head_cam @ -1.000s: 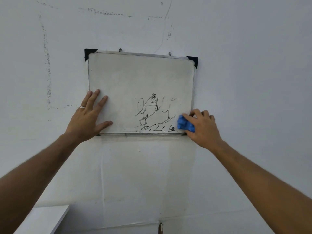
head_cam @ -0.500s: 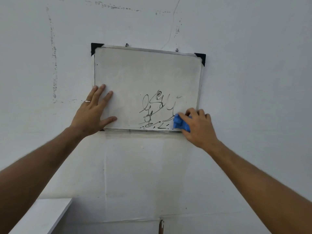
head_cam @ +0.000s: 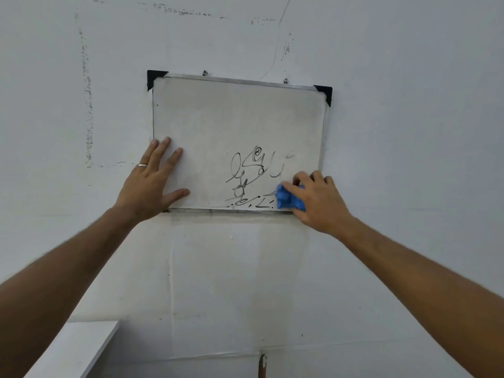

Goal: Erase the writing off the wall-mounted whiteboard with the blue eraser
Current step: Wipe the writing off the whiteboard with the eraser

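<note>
1. The right hand grips the eraser, pressed on the board at its lower right corner.
2. Judged best: keep it flat and sweep left through the writing, overlapping passes.
3. The left hand, fingers spread flat, steadies the board's lower left; press evenly so it doesn't swing.

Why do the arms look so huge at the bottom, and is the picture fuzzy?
Head view: the wide lens stretches whatever is near the edges, so both forearms swell; the whiteboard and its writing stay sharp; light is soft and even, with no glare, only faint shadows beside the left hand and right hand.
</note>
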### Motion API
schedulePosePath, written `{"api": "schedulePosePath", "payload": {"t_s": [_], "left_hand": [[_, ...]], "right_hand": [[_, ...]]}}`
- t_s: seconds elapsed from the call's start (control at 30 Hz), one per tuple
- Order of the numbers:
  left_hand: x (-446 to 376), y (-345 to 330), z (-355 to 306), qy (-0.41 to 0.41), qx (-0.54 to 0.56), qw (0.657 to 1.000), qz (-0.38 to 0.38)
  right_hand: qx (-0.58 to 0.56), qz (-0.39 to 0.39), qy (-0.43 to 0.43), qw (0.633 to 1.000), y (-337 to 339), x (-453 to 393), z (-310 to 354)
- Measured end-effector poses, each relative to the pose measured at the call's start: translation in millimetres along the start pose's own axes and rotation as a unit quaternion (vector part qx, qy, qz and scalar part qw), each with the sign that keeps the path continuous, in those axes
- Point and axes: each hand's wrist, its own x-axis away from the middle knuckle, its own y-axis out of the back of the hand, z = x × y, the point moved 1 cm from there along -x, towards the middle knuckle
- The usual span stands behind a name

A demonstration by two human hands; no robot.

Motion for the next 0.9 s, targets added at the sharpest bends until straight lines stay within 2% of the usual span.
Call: {"api": "schedulePosePath", "payload": {"t_s": [0.03, 0.13, 0.17, 0.3, 0.33, 0.4, 0.43, 0.53, 0.57, 0.67, 0.7, 0.8, 0.83, 0.9], "left_hand": [[-0.3, -0.5, 0.2, 0.001, 0.0, 1.0, 0.0], [-0.5, -2.5, -0.3, 0.004, 0.001, 1.0, -0.002], [-0.5, -2.3, 0.0, 0.003, 0.004, 1.0, -0.004], [-0.4, -2.6, 0.9, 0.0, 0.004, 1.0, -0.01], [-0.4, -3.2, 0.9, 0.003, 0.003, 1.0, -0.01], [-0.5, -3.6, -0.3, 0.003, 0.004, 1.0, -0.008], [-0.6, -2.6, -0.6, 0.003, 0.004, 1.0, -0.008], [-0.6, 0.0, 0.6, 0.001, 0.003, 1.0, -0.006], [-0.5, -0.5, 0.8, 0.001, 0.004, 1.0, -0.006], [-0.2, -3.1, 0.4, 0.003, 0.005, 1.0, -0.005], [-0.1, -3.0, 0.1, 0.002, 0.007, 1.0, -0.007], [0.2, -1.6, 0.3, 0.002, 0.011, 1.0, -0.011], [0.4, -1.8, 0.3, 0.003, 0.011, 1.0, -0.011], [0.3, -2.5, 0.1, 0.005, 0.009, 1.0, -0.008]], "right_hand": [[-0.009, -0.004, -0.01, 1.0, 2.6, -0.4, -8.4], [-0.073, -0.033, -0.169, 0.982, 7.5, -10.2, -18.5], [-0.085, -0.043, -0.191, 0.977, 6.2, -9.5, -10.8], [-0.031, -0.028, -0.043, 0.998, 0.8, -0.8, -6.4], [-0.029, -0.03, -0.064, 0.997, 7.5, -10.1, -16.6], [-0.061, -0.037, -0.17, 0.983, 19.4, -30.2, -24.9], [-0.067, -0.042, -0.185, 0.98, 20.8, -35.5, -19.4], [-0.009, -0.027, -0.034, 0.999, 14.6, -29.7, -6.3], [-0.003, -0.028, -0.025, 0.999, 17.4, -31.2, -14.8], [-0.057, -0.045, -0.176, 0.982, 33.3, -50.3, -33.1], [-0.06, -0.049, -0.186, 0.979, 32.6, -52.0, -27.3], [-0.001, -0.034, -0.035, 0.999, 21.4, -38.8, -13.5], [-0.001, -0.032, -0.029, 0.999, 23.8, -39.8, -22.7], [-0.034, -0.039, -0.133, 0.99, 34.5, -52.6, -37.2]]}}
